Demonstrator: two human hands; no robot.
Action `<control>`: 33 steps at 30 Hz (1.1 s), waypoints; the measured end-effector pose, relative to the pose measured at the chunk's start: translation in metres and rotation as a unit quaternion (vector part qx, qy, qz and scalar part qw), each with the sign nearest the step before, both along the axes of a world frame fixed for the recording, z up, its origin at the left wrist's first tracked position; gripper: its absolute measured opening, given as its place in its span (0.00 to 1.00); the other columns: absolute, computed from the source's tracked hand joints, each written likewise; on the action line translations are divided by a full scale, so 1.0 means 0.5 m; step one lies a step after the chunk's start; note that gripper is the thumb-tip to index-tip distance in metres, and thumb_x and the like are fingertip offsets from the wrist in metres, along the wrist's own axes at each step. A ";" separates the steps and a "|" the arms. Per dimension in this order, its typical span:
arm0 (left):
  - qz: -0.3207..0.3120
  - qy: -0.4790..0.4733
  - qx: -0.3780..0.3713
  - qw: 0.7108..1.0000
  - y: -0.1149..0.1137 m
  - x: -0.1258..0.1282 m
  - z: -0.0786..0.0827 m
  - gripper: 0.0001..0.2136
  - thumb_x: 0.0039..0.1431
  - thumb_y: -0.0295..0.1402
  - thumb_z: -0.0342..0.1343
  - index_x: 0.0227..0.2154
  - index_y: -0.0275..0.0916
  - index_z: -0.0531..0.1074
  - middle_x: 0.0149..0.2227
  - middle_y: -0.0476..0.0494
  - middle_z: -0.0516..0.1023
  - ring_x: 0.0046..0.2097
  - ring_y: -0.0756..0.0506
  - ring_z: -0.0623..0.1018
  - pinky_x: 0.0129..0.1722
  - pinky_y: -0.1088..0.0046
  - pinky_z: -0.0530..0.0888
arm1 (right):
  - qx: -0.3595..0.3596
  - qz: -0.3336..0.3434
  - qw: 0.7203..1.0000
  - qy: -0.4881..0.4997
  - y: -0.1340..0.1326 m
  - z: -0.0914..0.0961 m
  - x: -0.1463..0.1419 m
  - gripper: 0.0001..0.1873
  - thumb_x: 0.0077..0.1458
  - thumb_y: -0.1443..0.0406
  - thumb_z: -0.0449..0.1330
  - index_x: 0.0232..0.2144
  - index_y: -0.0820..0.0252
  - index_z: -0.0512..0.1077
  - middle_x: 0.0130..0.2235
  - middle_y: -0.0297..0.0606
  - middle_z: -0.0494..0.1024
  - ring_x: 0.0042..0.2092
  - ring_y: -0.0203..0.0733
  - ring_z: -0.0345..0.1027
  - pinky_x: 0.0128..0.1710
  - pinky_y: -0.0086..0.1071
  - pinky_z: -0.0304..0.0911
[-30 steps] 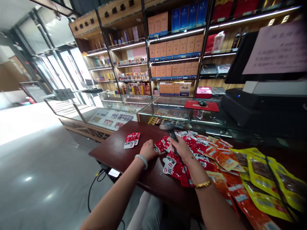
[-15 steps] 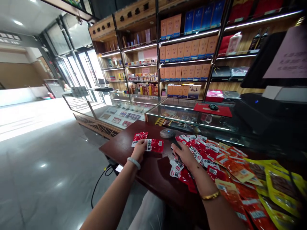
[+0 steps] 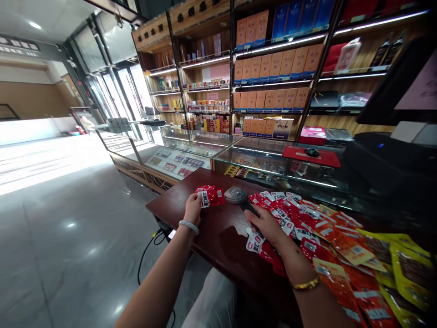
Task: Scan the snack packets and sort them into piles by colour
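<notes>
The fingers of your left hand point(image 3: 193, 207) are closed on the near end of a red packet point(image 3: 215, 197), pinching it by the white part with black lettering, so that its shiny red body points right, above the dark wooden table point(image 3: 208, 234). More red wrapping shows at its upper edge, mostly hidden behind it. Your right hand point(image 3: 264, 223) is wrapped around the dark handle of a handheld scanner point(image 3: 236, 195), whose rounded grey head sits just beside the packet's right end; whether the two touch, you cannot tell from this angle. A pale bangle point(image 3: 189, 226) circles your left wrist, and a gold bracelet point(image 3: 306, 285) your right. Around and beyond your right hand spreads a loose pile of red packets point(image 3: 290, 203), overlapping orange packets point(image 3: 343, 234) farther right, then yellow packets point(image 3: 414, 269) at the far right. Past the table's far edge stand glass display cases point(image 3: 252, 157), with a red mat point(image 3: 327, 157) and a black computer mouse point(image 3: 311, 152) on top. A dark monitor point(image 3: 385, 84) rises at the right. Behind everything, lit wooden shelves hold rows of orange boxes point(image 3: 273, 67) and tall blue boxes point(image 3: 300, 20).
</notes>
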State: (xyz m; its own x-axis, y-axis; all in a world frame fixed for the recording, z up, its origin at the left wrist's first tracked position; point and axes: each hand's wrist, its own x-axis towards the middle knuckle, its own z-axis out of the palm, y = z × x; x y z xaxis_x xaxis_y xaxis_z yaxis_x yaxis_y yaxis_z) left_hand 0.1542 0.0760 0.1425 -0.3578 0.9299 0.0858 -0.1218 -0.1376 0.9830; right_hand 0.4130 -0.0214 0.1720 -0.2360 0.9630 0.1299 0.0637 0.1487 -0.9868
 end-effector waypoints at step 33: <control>-0.249 0.547 -0.056 0.797 -0.153 0.243 0.047 0.21 0.50 0.46 0.61 0.41 0.39 0.64 0.38 0.41 0.77 0.39 0.41 0.77 0.35 0.70 0.67 | -0.014 -0.037 0.998 -0.042 -0.030 0.084 0.169 0.21 0.56 0.46 0.59 0.27 0.57 0.65 0.21 0.26 0.67 0.18 0.31 0.56 0.19 0.27 0.51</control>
